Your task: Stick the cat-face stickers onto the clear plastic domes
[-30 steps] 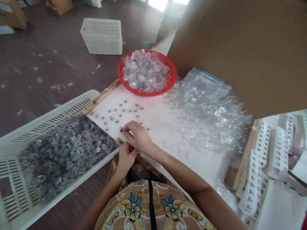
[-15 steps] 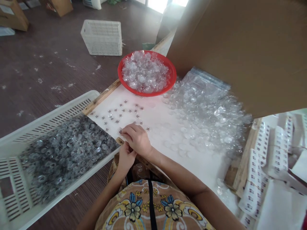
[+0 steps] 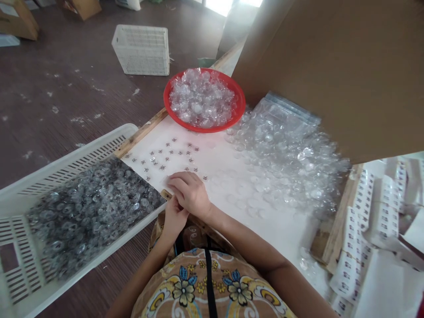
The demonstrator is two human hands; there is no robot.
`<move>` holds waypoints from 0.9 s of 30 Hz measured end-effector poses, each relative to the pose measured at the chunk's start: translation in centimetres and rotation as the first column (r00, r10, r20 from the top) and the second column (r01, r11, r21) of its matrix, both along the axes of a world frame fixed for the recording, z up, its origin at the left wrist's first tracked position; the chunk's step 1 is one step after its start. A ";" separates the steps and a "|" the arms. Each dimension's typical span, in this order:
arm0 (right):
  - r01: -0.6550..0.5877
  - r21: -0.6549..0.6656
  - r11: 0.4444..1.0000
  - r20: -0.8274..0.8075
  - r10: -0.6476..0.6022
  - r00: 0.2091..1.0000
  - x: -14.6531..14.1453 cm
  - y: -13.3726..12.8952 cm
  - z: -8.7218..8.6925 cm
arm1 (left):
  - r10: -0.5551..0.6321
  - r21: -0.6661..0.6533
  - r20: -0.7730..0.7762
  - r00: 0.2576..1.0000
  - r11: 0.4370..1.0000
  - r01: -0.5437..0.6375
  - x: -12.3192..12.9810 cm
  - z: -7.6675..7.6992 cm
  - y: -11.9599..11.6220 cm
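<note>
My right hand (image 3: 191, 193) rests low over the near edge of the white tabletop (image 3: 212, 154), fingers bent and drawn together. At its fingertips is a small pale patch, too faint to identify. Just below, my left hand (image 3: 175, 215) is closed at the table edge, its thumb and fingers pinched together under the right hand. Whatever they hold is hidden. Beyond the hands, several small clear discs with dark printed marks (image 3: 162, 168) lie scattered on the white surface. Plain clear discs (image 3: 253, 180) lie to the right, spreading from a large heap (image 3: 308, 154).
A red basin (image 3: 167, 105) piled with clear plastic pieces stands at the table's far side. On the left, a white crate (image 3: 82, 140) holds many marked discs. A cardboard sheet (image 3: 331, 79) rises at right, above rolls of printed stickers (image 3: 384, 216). Another crate (image 3: 142, 48) sits on the floor.
The dark mark visible at my right fingertips earlier no longer shows. Both hands stay almost in place, and the whole view shifts very slightly.
</note>
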State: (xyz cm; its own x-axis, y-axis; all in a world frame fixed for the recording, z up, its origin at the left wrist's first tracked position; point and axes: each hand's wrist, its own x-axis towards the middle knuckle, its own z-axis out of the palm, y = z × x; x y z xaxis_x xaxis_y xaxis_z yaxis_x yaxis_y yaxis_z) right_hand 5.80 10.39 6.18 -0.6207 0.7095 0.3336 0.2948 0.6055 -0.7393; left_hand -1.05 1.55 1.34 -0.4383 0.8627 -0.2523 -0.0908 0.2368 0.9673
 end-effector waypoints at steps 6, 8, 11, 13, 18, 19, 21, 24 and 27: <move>0.406 -0.308 0.861 -0.100 -0.453 0.886 3.5 8.5 -2.3 | -0.031 -0.106 0.189 0.982 0.993 0.052 0.3 -0.4 -0.3; 0.524 -0.375 0.764 0.036 -0.553 0.832 5.2 12.2 -4.2 | -0.034 -0.088 0.191 0.981 0.995 0.051 0.3 -0.8 -0.3; 0.562 -0.433 0.704 0.159 -0.555 0.817 7.1 16.1 -6.5 | -0.024 -0.077 0.182 0.983 0.996 0.039 0.2 -1.0 -0.3; 0.557 -0.449 0.699 0.189 -0.535 0.823 7.4 17.5 -7.4 | -0.016 -0.079 0.186 0.982 0.996 0.031 0.2 -0.9 -0.2; 0.561 -0.431 0.707 0.234 -0.513 0.826 6.8 18.5 -7.7 | -0.007 -0.097 0.208 0.978 0.995 0.027 0.2 -0.7 -0.2; 0.564 -0.423 0.709 0.243 -0.510 0.825 6.7 18.6 -7.7 | -0.009 -0.100 0.206 0.978 0.995 0.030 0.2 -0.7 -0.2; 0.570 -0.407 0.714 0.260 -0.507 0.821 6.7 18.7 -7.6 | -0.013 -0.101 0.204 0.979 0.994 0.035 0.2 -0.7 -0.2; 0.581 -0.385 0.717 0.286 -0.506 0.814 6.7 18.7 -7.6 | -0.015 -0.095 0.203 0.979 0.995 0.035 0.2 -0.7 -0.3; 0.597 -0.353 0.720 0.307 -0.514 0.801 6.4 18.5 -7.6 | -0.018 -0.092 0.198 0.980 0.995 0.037 0.2 -0.7 -0.2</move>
State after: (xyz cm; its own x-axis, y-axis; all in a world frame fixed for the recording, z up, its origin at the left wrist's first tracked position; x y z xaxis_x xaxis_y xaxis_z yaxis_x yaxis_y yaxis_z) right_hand 12.24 28.91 -1.42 -0.0867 0.9854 -0.1465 0.6270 -0.0603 -0.7767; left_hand -0.86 1.34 0.63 -0.3483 0.8419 -0.4122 -0.2687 0.3316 0.9043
